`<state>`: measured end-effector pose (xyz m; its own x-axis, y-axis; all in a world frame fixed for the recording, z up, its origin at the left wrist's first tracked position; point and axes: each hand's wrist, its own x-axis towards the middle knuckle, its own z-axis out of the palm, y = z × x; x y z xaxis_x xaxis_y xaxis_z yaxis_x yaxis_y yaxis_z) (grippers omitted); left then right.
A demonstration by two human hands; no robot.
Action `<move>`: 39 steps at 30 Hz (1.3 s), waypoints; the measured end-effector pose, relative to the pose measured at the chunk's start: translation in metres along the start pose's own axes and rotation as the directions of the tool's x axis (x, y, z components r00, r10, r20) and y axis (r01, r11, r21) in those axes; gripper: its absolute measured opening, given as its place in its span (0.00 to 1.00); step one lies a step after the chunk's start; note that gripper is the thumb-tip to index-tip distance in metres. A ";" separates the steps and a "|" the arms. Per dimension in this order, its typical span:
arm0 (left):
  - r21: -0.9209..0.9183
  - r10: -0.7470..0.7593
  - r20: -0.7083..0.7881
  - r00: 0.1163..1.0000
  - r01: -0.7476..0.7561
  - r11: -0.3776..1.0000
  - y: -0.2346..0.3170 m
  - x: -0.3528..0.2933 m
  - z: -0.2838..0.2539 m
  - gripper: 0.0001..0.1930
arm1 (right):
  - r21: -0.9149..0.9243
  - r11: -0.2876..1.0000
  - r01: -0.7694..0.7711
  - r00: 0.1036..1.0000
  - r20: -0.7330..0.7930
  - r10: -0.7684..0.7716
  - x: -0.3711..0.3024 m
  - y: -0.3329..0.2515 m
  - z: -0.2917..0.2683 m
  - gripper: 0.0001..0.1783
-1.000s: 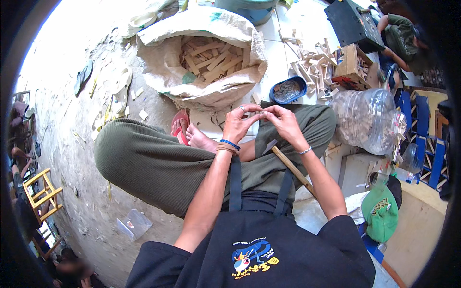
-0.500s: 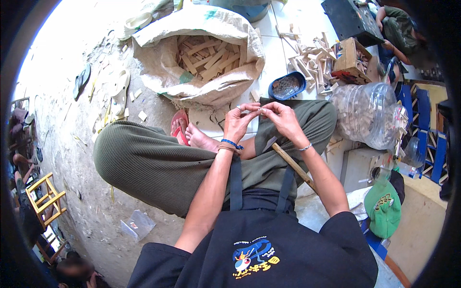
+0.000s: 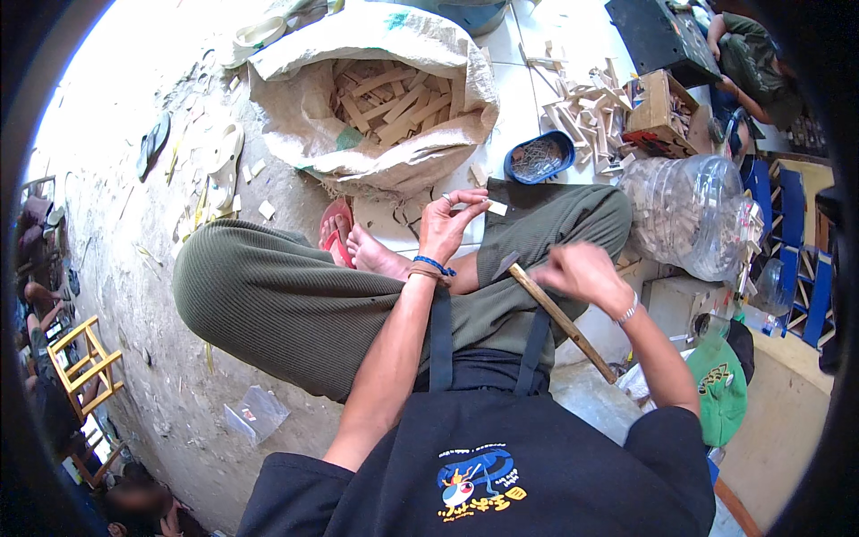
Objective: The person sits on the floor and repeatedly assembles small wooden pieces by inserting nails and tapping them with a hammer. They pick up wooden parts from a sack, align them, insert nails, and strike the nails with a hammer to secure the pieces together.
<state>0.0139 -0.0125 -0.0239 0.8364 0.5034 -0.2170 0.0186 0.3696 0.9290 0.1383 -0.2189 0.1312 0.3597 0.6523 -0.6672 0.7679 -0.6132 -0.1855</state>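
Observation:
My left hand (image 3: 449,225) pinches a small pale wood piece (image 3: 497,208) between thumb and fingertips, above my crossed legs. Across my right thigh lies a hammer (image 3: 565,324), its head toward the middle of my lap and its wooden handle slanting down to the right. Beside the handle is my right hand (image 3: 583,274), its fingers bent and smeared by motion. Whether it touches the hammer or holds anything small cannot be made out. Just beyond my right knee sits a blue oval tub (image 3: 568,159) with what look like nails inside.
A white woven sack (image 3: 295,98) full of wood strips stands ahead. Loose wood pieces (image 3: 586,116) pile up at the far right, near a wooden box (image 3: 651,121). A large clear plastic bottle (image 3: 689,215) and a green cap (image 3: 718,385) are at right. Other people sit nearby.
My right hand has left the wood piece and moved down and right, toward the hammer handle. My left hand stays nearly in place with the piece, which now shows more plainly.

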 end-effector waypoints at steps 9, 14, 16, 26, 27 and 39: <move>0.030 -0.051 -0.024 0.998 0.051 0.998 0.005 0.000 0.002 0.04 | 0.066 0.998 0.015 0.994 -0.112 -0.007 -0.097 0.011 0.091 0.20; -0.002 -0.059 -0.010 0.998 0.059 0.998 0.002 0.000 0.003 0.04 | 0.282 0.956 0.078 0.954 -0.300 0.010 -0.103 0.000 0.070 0.24; -0.006 -0.036 -0.005 0.999 0.036 0.999 0.001 0.001 0.002 0.04 | 0.350 0.931 0.102 0.949 -0.315 0.014 -0.094 -0.006 0.059 0.27; 0.047 -0.063 -0.033 0.997 0.065 0.997 0.006 -0.001 0.001 0.05 | 0.448 0.852 0.271 0.799 -0.598 0.060 -0.038 -0.039 0.065 0.30; 0.061 -0.053 -0.031 0.998 0.054 0.997 0.006 -0.001 0.001 0.05 | 0.426 0.857 0.290 0.781 -0.623 0.046 -0.037 -0.039 0.066 0.31; 0.026 -0.042 -0.022 0.999 0.043 0.999 0.004 -0.002 0.000 0.04 | 0.277 0.908 0.316 0.731 -0.680 -0.047 -0.035 -0.029 0.085 0.39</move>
<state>0.0122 -0.0124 -0.0195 0.8228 0.5041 -0.2624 0.0686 0.3703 0.9264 0.0578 -0.2618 0.0986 0.5876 0.8091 0.0116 0.6638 -0.4738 -0.5787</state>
